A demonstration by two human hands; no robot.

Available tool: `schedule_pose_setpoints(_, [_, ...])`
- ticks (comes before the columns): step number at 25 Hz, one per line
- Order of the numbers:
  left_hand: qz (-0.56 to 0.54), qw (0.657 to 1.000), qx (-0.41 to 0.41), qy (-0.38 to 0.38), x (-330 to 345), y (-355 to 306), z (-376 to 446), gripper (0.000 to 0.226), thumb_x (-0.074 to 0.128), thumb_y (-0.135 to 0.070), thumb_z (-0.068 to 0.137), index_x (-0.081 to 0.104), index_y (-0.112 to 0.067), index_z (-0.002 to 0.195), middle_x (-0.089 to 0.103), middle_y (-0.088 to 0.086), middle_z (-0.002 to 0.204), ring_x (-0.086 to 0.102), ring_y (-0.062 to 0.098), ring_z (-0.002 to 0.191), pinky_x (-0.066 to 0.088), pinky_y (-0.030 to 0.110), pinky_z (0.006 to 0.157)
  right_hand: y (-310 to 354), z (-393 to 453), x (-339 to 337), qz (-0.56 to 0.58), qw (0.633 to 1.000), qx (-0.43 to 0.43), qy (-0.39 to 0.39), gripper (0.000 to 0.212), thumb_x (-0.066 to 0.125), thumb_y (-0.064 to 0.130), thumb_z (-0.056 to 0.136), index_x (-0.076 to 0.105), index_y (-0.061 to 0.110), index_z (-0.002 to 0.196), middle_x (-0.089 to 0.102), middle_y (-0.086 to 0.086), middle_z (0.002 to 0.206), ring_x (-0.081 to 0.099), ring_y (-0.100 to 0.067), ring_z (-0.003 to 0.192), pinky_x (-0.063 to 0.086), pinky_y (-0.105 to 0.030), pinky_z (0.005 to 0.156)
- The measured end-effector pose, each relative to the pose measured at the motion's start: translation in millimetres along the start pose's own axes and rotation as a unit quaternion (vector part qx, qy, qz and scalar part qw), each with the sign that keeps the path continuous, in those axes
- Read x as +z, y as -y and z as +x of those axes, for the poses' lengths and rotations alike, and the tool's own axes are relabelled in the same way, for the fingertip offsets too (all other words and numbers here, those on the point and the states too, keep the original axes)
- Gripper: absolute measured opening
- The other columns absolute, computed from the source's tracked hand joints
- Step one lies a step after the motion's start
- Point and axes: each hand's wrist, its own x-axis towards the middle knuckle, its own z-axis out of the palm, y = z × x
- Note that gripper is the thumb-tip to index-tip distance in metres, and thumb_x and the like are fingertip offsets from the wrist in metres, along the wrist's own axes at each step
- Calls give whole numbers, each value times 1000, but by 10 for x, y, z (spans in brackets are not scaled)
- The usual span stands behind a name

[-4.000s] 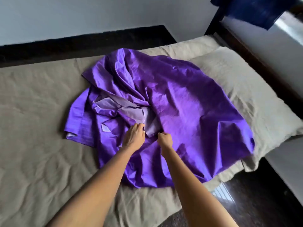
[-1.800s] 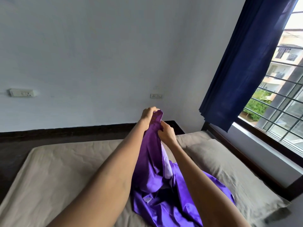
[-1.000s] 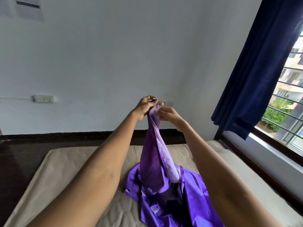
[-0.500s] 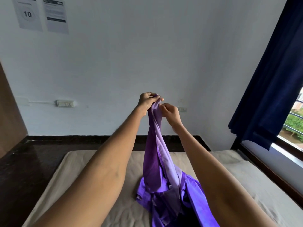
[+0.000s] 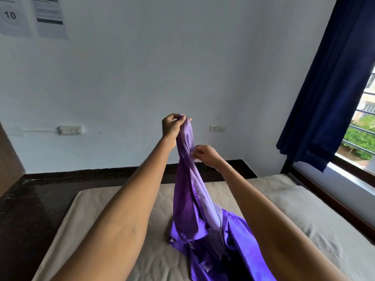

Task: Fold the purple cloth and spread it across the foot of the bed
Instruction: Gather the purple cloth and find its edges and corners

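The purple cloth (image 5: 189, 201) hangs in a twisted bunch in front of me, its lower part still heaped on the beige bed (image 5: 125, 201). My left hand (image 5: 172, 126) pinches the cloth's top end high up, at arm's length. My right hand (image 5: 205, 155) is lower and to the right, fingers closed on the cloth's edge a short way down from the top. A paler lilac underside shows along the hanging fold.
A beige pillow (image 5: 316, 218) lies at the right of the bed, along a dark wooden frame (image 5: 332, 201). A blue curtain (image 5: 328, 82) hangs by the window at right. Dark floor (image 5: 34, 205) lies left of the bed. Wall sockets and papers are on the white wall.
The cloth went from spread on the bed to lifted up by both hands. In the last half second my right hand slid down the edge, away from my left hand.
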Motion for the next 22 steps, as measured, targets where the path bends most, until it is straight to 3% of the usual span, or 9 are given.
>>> schedule_pose_setpoints(1, [56, 998, -3, -21, -37, 135, -7, 5, 63, -6, 84, 62, -5, 79, 70, 14, 79, 69, 19, 77, 53, 27, 76, -86, -53, 23, -1, 998, 21, -51, 26, 53, 13, 91, 48, 16, 66, 56, -12, 77, 48, -22, 73, 35, -28, 64])
schedule_pose_setpoints(4, [259, 965, -27, -37, -180, 598, -179, 17, 59, -17, 87, 62, -2, 95, 68, 18, 102, 63, 30, 96, 48, 34, 82, -258, -141, 26, 66, 980, 70, -175, 12, 43, 11, 91, 52, 6, 86, 65, -23, 93, 56, -30, 84, 36, -31, 69])
schedule_pose_setpoints(7, [256, 966, -46, -8, -236, 852, -407, 18, 56, -25, 91, 58, -7, 95, 65, 13, 99, 60, 27, 93, 45, 33, 81, -296, -118, -3, 36, 987, 79, -134, 20, 46, 20, 93, 57, 3, 93, 66, -22, 99, 60, -34, 92, 35, -29, 69])
schedule_pose_setpoints(9, [188, 972, -55, 131, -212, 859, -485, 16, 61, -26, 89, 59, -13, 97, 62, 3, 95, 58, 15, 88, 43, 25, 81, -266, -109, -31, 14, 986, 89, -139, 24, 54, 31, 91, 59, 9, 82, 67, -18, 91, 60, -30, 86, 36, -27, 66])
schedule_pose_setpoints(12, [217, 907, -95, 347, -181, 788, -495, 24, 67, -18, 84, 60, -14, 108, 63, -1, 99, 58, 9, 92, 47, 13, 79, -193, -87, -56, 46, 984, 50, -163, 31, 64, 34, 85, 49, 21, 61, 61, -7, 72, 53, -21, 69, 38, -27, 63])
schedule_pose_setpoints(15, [171, 935, -96, 295, -136, 706, -370, 21, 61, -8, 87, 65, -4, 108, 65, -3, 85, 60, 4, 76, 48, 11, 71, -141, -92, -112, 116, 988, -3, -105, 27, 67, 32, 84, 51, 22, 65, 55, 4, 63, 48, -7, 59, 40, -22, 58])
schedule_pose_setpoints(17, [126, 963, -52, 232, -155, 574, -253, 16, 59, -7, 89, 68, -4, 101, 64, -3, 82, 59, 2, 71, 48, 15, 72, -187, -126, -139, 139, 990, 15, -13, 19, 70, 29, 83, 59, 15, 77, 56, 9, 65, 48, 2, 54, 41, -14, 54])
schedule_pose_setpoints(20, [80, 989, 10, 122, -258, 323, -59, 21, 61, -7, 87, 61, -18, 69, 52, -1, 69, 49, 5, 64, 41, 20, 62, -352, -137, -148, 59, 993, 63, 77, 21, 74, 24, 80, 63, 10, 67, 58, 13, 53, 46, 4, 44, 40, -18, 52])
schedule_pose_setpoints(22, [28, 998, 34, 39, -360, 203, 36, 28, 62, -8, 86, 54, -20, 63, 44, 0, 67, 40, 9, 63, 34, 25, 59, -416, -118, -151, -22, 993, 70, 88, 31, 75, 29, 78, 55, 16, 58, 55, 9, 53, 45, -1, 45, 39, -19, 51])
